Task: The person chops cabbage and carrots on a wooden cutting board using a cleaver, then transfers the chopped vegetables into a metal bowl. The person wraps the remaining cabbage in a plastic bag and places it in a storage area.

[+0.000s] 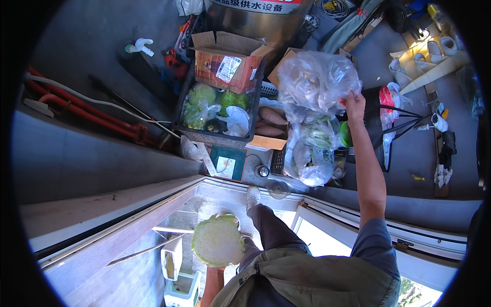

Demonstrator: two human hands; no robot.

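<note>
A cut cabbage (218, 241), its broad pale face turned up, rests on my left hand (215, 269). Only the wrist end of that hand shows; the cabbage hides the fingers. My right hand (355, 104) pinches the edge of a bunched clear plastic bag (314, 76) at arm's length. Below this bag are leafy greens (316, 132) wrapped in clear plastic, and a rounder wrapped bundle (316, 169). A bright green lid (345, 134) sits beside my right forearm.
A black crate (215, 140) holds bagged green vegetables and an open cardboard box (226, 69). Sweet potatoes (270, 122) lie in a smaller carton. Near my foot are a power strip (207, 159), a glass jar (262, 170) and the door sill (230, 185). Red pipes (92, 115) run at left.
</note>
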